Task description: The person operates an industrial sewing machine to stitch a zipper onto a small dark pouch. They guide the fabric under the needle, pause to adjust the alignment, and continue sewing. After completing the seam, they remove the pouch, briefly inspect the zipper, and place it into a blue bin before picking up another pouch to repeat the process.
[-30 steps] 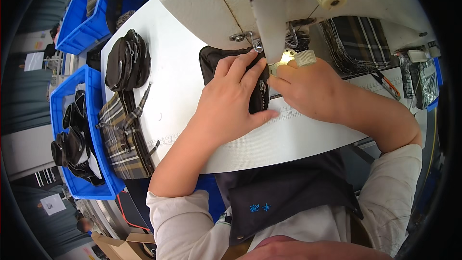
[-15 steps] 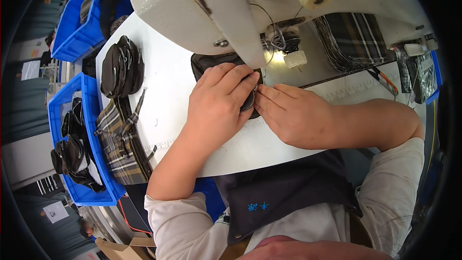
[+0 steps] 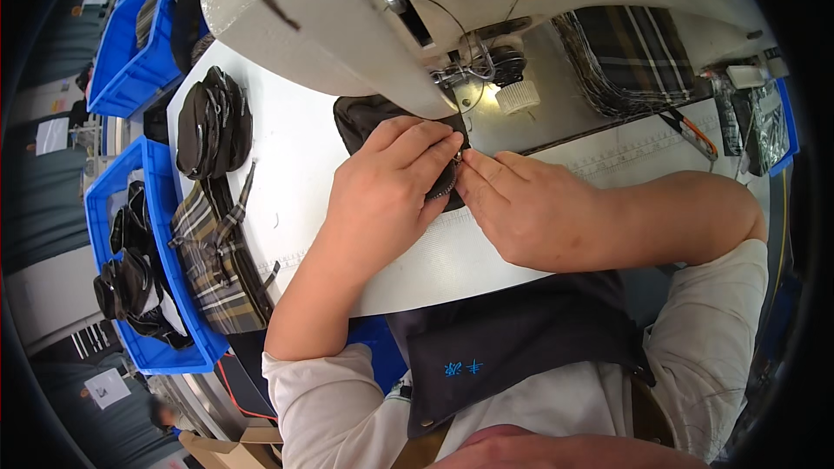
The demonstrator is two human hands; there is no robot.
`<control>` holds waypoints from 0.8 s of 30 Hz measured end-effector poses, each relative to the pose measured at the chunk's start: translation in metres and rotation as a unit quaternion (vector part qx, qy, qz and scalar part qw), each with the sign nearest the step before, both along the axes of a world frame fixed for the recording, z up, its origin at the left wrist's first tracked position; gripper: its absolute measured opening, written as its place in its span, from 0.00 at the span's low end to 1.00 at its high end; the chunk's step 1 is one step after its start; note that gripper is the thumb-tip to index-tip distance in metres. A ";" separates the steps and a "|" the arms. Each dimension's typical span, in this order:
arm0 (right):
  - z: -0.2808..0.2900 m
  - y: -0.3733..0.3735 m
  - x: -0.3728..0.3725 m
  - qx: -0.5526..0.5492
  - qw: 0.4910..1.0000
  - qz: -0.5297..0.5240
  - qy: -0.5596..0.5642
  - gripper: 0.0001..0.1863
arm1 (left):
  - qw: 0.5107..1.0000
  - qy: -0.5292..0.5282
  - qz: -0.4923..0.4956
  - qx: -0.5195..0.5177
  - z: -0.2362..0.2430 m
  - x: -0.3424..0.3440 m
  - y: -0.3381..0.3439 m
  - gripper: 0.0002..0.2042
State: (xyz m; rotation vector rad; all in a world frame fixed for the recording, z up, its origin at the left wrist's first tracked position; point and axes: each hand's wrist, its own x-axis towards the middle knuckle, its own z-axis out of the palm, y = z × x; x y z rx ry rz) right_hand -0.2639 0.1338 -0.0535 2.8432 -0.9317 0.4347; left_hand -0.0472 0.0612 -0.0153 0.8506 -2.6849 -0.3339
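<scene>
A dark brown fabric piece (image 3: 358, 115) with a curved zipper along one edge lies on the white table, close to the needle area of the sewing machine (image 3: 287, 26). My left hand (image 3: 387, 174) rests over it, fingers bent and pressing the cloth near the zipper. Opposite, my right hand (image 3: 521, 208) pinches the same edge, its fingertips touching those of the left. Much of the piece is hidden under the two hands. Beside the lit metal plate, the presser foot and needle parts (image 3: 456, 74) stand just beyond my fingertips.
Dark zippered pieces (image 3: 215, 122) are stacked at the left, above folded plaid fabric (image 3: 213, 252). A blue bin (image 3: 156, 352) holds more dark pieces. At the right are stacked plaid panels (image 3: 634, 56), orange-handled snips (image 3: 695, 135) and plastic-wrapped items (image 3: 766, 135). A printed ruler strip (image 3: 625, 156) crosses the table.
The view has shifted slightly, so the machine head appears farther left and the presser foot area shows more. Both hands keep their grip on the dark piece, with little finger movement.
</scene>
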 end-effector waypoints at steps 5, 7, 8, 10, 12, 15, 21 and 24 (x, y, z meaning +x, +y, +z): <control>0.004 -0.002 -0.002 0.035 0.998 0.016 -0.039 0.23 | 1.000 -0.005 0.013 -0.002 -0.001 -0.005 0.006 0.28; 0.004 -0.003 -0.002 0.025 0.998 0.024 -0.050 0.23 | 1.000 -0.002 0.016 0.001 -0.001 -0.004 0.006 0.28; 0.009 -0.006 -0.005 0.005 0.999 0.041 -0.029 0.22 | 1.000 -0.002 0.019 0.004 0.000 -0.004 0.007 0.28; 0.011 -0.007 -0.006 -0.015 0.999 0.048 -0.003 0.22 | 1.000 0.000 0.022 0.001 -0.001 -0.003 0.006 0.28; 0.009 -0.005 -0.005 -0.013 1.000 0.025 0.009 0.21 | 1.000 0.002 0.023 -0.010 -0.003 -0.003 0.004 0.28; 0.008 -0.013 -0.006 -0.032 0.998 0.041 -0.019 0.22 | 0.999 0.003 0.035 -0.012 -0.006 -0.003 0.000 0.28; 0.002 -0.015 -0.007 0.031 0.999 -0.013 -0.034 0.18 | 0.998 0.002 0.064 -0.023 -0.010 -0.008 -0.009 0.24; -0.002 -0.019 -0.007 0.056 0.997 -0.030 -0.048 0.17 | 0.996 0.026 0.079 -0.036 -0.017 -0.008 -0.015 0.22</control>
